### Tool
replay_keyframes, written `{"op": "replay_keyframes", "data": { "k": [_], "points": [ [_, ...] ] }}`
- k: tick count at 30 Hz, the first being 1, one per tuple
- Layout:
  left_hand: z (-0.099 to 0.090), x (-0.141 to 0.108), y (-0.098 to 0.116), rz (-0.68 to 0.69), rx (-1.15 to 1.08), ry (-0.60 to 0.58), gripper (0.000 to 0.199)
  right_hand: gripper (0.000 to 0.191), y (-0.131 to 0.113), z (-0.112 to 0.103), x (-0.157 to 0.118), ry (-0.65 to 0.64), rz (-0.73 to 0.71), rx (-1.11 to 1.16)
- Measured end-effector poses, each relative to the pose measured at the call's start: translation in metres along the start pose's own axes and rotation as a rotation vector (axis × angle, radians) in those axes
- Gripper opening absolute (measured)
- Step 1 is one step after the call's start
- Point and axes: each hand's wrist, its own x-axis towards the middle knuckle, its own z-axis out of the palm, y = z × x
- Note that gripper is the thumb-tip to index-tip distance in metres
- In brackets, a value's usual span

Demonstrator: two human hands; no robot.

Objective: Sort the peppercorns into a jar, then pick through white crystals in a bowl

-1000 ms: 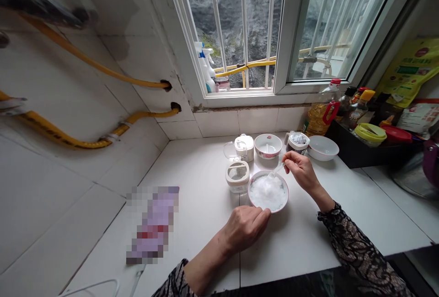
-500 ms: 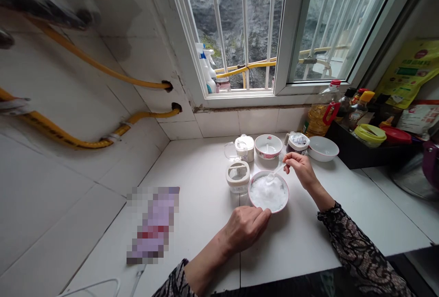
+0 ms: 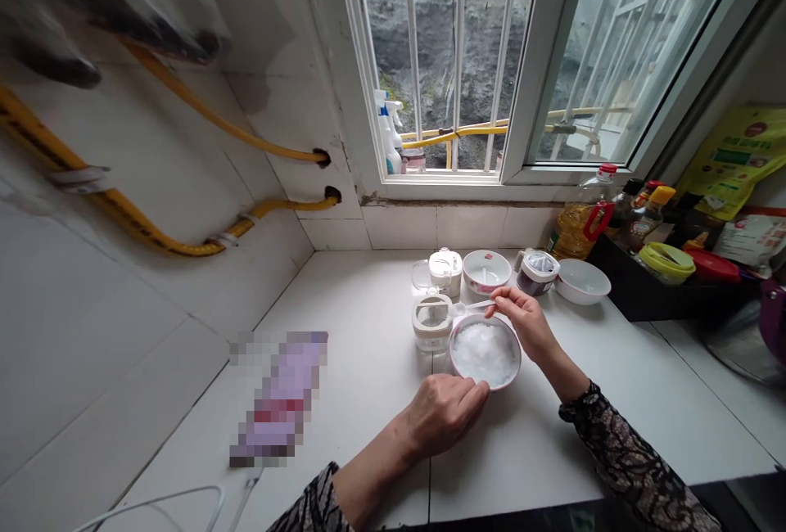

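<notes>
A bowl (image 3: 517, 368) of white granules (image 3: 485, 352) stands on the white counter. My left hand (image 3: 448, 413) grips its near rim, thumb and fingers closed on the edge. Above the bowl's far side, my right hand (image 3: 521, 315) pinches the handle of a small white spoon (image 3: 470, 308). The spoon's head is over the gap between the bowl and an open clear jar (image 3: 431, 335) with a cream rim. What the spoon carries is too small to make out. Behind that jar is a white-looking jar (image 3: 453, 274) with a raised clear lid (image 3: 423, 274).
A flowered bowl (image 3: 487, 280) with a spoon in it, a dark-filled jar (image 3: 537, 277) and a white bowl (image 3: 583, 290) line the back. An oil bottle (image 3: 577, 221) and a black condiment box (image 3: 651, 290) stand right. A blurred-out purple object (image 3: 286, 393) with a cable lies left.
My right hand has drawn the spoon out of the granules and moved it left, towards the open jar. My left hand keeps hold of the bowl. The camera view has shifted slightly.
</notes>
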Motion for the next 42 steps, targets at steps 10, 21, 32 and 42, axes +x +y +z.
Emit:
{"op": "replay_keyframes", "data": {
  "k": [10,21,32,42],
  "points": [
    [0.000,0.000,0.000,0.013,0.037,-0.015,0.030,0.015,0.002,0.027,-0.014,-0.148,-0.791,-0.790],
    [-0.001,0.000,-0.001,0.002,-0.017,0.004,0.027,0.008,-0.012,-0.016,-0.008,0.148,-0.372,-0.372],
    [-0.003,-0.001,0.001,-0.018,-0.043,-0.029,0.025,0.009,-0.003,-0.023,-0.006,0.098,-0.408,-0.621],
    [-0.003,-0.001,0.000,0.000,-0.026,-0.029,0.022,0.010,0.000,-0.026,0.003,0.115,-0.175,-0.259]
  ]
}}
